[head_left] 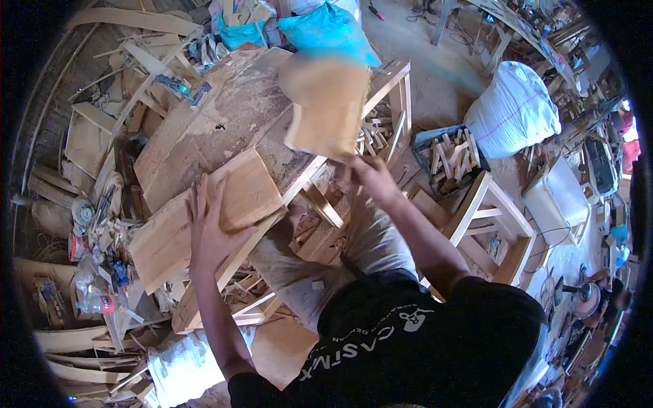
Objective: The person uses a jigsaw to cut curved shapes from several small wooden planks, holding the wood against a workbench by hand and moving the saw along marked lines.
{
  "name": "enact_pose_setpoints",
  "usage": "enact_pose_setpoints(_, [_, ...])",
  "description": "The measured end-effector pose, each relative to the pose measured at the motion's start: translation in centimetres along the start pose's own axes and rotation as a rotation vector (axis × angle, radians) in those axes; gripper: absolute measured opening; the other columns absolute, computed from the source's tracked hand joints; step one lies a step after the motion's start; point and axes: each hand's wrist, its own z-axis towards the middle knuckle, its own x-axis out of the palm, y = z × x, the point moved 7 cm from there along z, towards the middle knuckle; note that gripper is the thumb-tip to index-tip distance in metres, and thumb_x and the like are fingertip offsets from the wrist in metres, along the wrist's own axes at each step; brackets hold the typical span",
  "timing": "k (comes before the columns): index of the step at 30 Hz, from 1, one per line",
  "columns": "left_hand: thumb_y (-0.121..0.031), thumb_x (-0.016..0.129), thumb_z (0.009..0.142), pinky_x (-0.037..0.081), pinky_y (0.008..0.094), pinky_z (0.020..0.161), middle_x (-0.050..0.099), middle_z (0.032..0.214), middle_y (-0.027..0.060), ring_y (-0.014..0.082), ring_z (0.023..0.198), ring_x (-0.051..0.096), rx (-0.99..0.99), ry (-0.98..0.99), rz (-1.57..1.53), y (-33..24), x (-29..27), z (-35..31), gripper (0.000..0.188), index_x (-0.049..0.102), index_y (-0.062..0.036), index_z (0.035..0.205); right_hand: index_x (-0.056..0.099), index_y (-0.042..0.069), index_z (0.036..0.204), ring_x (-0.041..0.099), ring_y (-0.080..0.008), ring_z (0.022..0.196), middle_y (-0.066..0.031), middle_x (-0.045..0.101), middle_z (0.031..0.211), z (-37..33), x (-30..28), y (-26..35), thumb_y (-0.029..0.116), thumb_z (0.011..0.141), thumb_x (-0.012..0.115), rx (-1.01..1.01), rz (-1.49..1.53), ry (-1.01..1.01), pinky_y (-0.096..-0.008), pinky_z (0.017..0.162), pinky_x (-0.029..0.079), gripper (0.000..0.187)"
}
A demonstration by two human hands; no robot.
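Observation:
My right hand (371, 180) is closed on the near corner of a light wooden board (326, 129), which is tilted over the worktable's right side. The upper part of that board is smeared. My left hand (212, 228) lies with fingers spread on another wooden board (248, 187) at the table's near edge. Pale wood (160, 248) also shows left of this hand; I cannot tell whether it is the same board. Under them is the wide, dusty wooden tabletop (211, 122).
A blue tool (180, 87) lies on the table's far left. Wooden frames (490, 228) and a crate of offcuts (452, 160) stand to the right, near a stuffed white sack (513, 112). Turquoise bags (330, 34) sit behind the table. Scrap wood and a plastic bottle (95, 302) crowd the left.

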Motion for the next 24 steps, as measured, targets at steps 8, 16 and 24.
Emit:
enact_pose_setpoints(8, [-0.024, 0.079, 0.085, 0.032, 0.0527, 0.122, 0.041, 0.163, 0.018, 0.0401, 0.149, 0.038, 0.01, -0.311, -0.156, -2.0, -2.4, -0.7, 0.073, 0.053, -0.0084, 0.151, 0.058, -0.001, 0.141, 0.066, -0.0247, 0.12, -0.0155, 0.069, 0.128, 0.5, -3.7, 1.4, 0.034, 0.099, 0.072, -0.059, 0.36, -0.053, -0.0368, 0.101, 0.053, 0.057])
enact_pose_setpoints(16, [-0.016, 0.067, 0.095, 0.042, 0.0467, 0.116, 0.06, 0.145, 0.0219, 0.0336, 0.137, 0.055, -0.047, -0.378, -0.777, -6.6, -1.5, -3.9, 0.055, 0.054, -0.0003, 0.146, 0.052, 0.005, 0.15, 0.063, -0.0345, 0.128, -0.0222, 0.063, 0.14, -7.8, -1.0, 12.0, 0.001, 0.084, 0.065, -0.739, -0.862, -0.355, -0.0409, 0.106, 0.052, 0.067])
enact_pose_setpoints(24, [-0.014, 0.063, 0.103, 0.047, 0.0398, 0.111, 0.06, 0.144, 0.0206, 0.0237, 0.134, 0.057, -0.244, -0.034, -1.608, -13.2, 7.7, -0.2, 0.053, 0.047, 0.0058, 0.149, 0.052, 0.022, 0.155, 0.053, -0.034, 0.141, -0.0089, 0.053, 0.157, -12.0, 1.3, 9.5, -0.003, 0.074, 0.06, -1.056, -1.493, -0.163, -0.0542, 0.12, 0.039, 0.085])
